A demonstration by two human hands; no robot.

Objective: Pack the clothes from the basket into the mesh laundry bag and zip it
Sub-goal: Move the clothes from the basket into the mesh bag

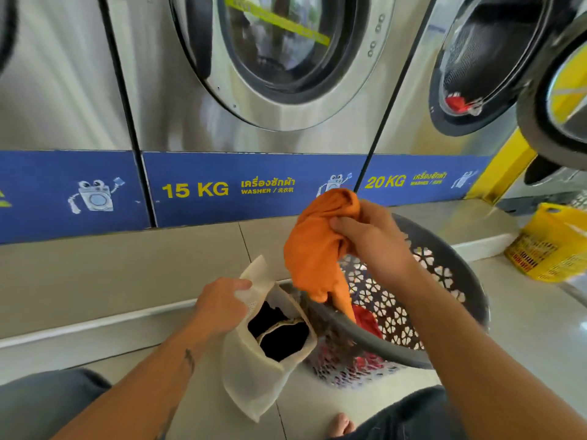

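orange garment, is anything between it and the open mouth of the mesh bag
Nothing visible blocks it. The right hand holds the orange garment up over the basket rim, and the left hand holds the mesh bag mouth open just below and to its left. Dark clothes already lie inside.

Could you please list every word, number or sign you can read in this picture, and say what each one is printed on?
"15 KG": blue panel under the middle washer.
"WASHER /": same panel, below a line of Thai script; the small characters after the slash are blurred.
"20 KG": blue panel under the right washer; the smaller text beside it is too blurred to read.
Yellow strip on the middle door: unreadable.
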